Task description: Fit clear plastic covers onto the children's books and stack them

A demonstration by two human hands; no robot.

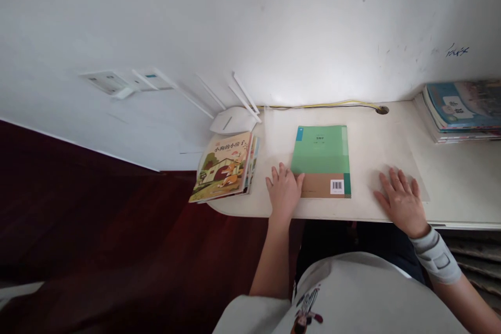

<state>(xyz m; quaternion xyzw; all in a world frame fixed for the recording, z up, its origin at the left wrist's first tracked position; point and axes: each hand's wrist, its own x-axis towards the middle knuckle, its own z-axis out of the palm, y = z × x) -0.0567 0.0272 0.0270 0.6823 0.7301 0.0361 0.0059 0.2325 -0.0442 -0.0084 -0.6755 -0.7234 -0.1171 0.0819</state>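
A green book (323, 156) with a brown strip and a barcode lies flat in the middle of the white desk (376, 141). My left hand (284, 190) rests flat on the desk, fingers apart, its thumb touching the book's lower left corner. To the book's right my right hand (401, 199) lies palm down on the bare desk with spread fingers, holding nothing. A grey band wraps my right wrist.
A small pile of picture books (225, 167) sits at the desk's left end, partly over the edge. Behind it stands a white router (230, 119) with antennas. A stack of books (462, 109) is at the far right. A yellow cable runs along the wall.
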